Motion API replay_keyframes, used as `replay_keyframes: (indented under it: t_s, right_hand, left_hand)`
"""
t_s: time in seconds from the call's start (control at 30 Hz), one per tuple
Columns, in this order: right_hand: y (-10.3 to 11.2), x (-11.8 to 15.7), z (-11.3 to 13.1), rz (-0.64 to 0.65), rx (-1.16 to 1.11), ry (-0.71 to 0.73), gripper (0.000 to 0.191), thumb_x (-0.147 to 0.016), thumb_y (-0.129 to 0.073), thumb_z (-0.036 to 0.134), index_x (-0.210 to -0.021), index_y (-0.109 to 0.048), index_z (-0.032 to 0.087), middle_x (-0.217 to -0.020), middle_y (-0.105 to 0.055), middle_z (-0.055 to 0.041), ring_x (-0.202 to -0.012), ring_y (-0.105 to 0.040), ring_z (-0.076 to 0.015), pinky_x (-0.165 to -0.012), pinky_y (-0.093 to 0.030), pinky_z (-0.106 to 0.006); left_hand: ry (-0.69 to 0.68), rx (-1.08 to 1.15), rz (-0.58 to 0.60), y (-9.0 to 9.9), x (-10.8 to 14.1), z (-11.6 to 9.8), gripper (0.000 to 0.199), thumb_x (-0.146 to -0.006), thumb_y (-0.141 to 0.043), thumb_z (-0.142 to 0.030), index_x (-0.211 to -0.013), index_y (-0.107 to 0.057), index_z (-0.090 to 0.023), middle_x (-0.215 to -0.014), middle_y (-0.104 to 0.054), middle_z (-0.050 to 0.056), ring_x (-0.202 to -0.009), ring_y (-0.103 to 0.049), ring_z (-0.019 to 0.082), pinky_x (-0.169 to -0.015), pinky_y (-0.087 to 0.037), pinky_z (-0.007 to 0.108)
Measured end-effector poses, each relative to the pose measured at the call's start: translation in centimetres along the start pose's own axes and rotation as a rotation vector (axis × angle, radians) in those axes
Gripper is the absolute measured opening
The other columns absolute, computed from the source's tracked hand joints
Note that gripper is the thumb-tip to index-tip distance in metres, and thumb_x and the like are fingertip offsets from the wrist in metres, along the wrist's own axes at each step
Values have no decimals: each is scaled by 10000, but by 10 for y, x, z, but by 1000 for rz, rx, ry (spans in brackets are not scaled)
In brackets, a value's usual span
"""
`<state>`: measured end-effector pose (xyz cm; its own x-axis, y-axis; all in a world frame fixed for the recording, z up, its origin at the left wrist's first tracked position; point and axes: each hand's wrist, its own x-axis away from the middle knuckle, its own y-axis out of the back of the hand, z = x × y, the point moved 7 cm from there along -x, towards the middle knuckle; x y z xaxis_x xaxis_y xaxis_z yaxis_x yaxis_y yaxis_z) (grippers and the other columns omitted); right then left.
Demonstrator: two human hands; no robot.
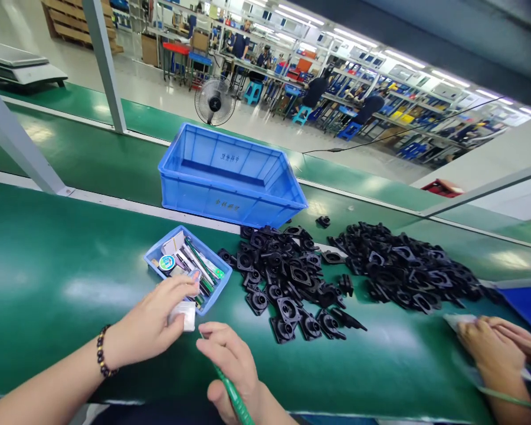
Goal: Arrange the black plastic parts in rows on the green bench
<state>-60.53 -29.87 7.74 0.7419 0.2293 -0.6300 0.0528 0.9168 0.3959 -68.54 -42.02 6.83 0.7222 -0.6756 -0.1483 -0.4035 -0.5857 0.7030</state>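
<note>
My left hand (154, 321), with a beaded bracelet at the wrist, reaches over the near edge of a small blue tray (216, 295). Between its thumb and fingers is a small white block-like piece (186, 317); its exact kind is unclear. My right hand (236, 357) is closed around a slim green-handled tool (233, 394). The thin tip of this tool points toward the white piece, and its lower end runs out of view. Pens, a round tin with a green-and-blue label (167, 262) and other small items lie in the tray.
Black molded parts (287, 271) lie piled right of the tray, with a second pile (407, 265) farther right. A large blue crate (230, 195) stands behind. At right, another person's hands (491, 342) hold something whitish. A fan (215, 103) and metal posts (104, 65) stand beyond.
</note>
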Motion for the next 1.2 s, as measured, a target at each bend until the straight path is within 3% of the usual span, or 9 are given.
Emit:
replay_keyframes:
  t_s: [0.13, 0.23, 0.33, 0.57, 0.83, 1.2]
  right_hand:
    - [-2, 3, 7, -11, 128, 85, 263, -887, -458, 239, -1114, -525, 125, -762, -533, -55, -751, -578, -160, -802, -536, -384]
    - [-8, 9, 5, 17, 186, 101, 256, -822, -524, 117, -1078, -520, 117, -774, -580, -50, -705, -586, -130, -847, -531, -360]
    - [-13, 11, 2, 38, 236, 107, 253, -811, -545, 102, -1064, -529, 116, -768, -586, -41, -695, -590, -119, -876, -520, -362]
    - [-19, 3, 0, 22, 247, 92, 270, -787, -543, 62, -1053, -537, 106, -762, -597, -40, -662, -583, -117, -894, -518, -369]
    - [-24, -4, 2, 39, 303, 59, 248, -790, -529, 53, -1032, -545, 106, -758, -614, -55, -675, -581, -133, -842, -541, -362]
    - [-31, -4, 8, 54, 434, 68, 259, -795, -476, 32, -1043, -531, 82, -731, -584, -71, -696, -556, -159, -817, -548, -400]
  left_hand:
    - [-109, 132, 285, -6, -15, -2, 496, -687, -387, 31, -1066, -570, -231, -1109, -580, 4, -1039, -530, 135, -923, -416, 235]
    - [-84, 157, 338, -4, -21, -1, 449, -707, -411, 13, -1038, -601, -223, -1083, -604, 0, -1029, -548, 140, -928, -417, 229]
    - [-54, 143, 371, -4, -23, -1, 380, -735, -428, -15, -1006, -604, -215, -1045, -622, 1, -996, -565, 147, -906, -432, 236]
    - [-153, 77, 296, 0, -18, -1, 233, -855, -408, -142, -953, -614, -192, -960, -650, 59, -916, -608, 171, -809, -487, 260]
    - [-296, -9, 237, 1, -12, -7, 218, -871, -376, -125, -867, -588, -180, -899, -645, 74, -823, -614, 162, -756, -493, 251]
    - [-371, -135, 233, -6, -8, -4, 227, -881, -317, -100, -945, -528, -153, -1062, -616, 133, -927, -605, 190, -716, -488, 261]
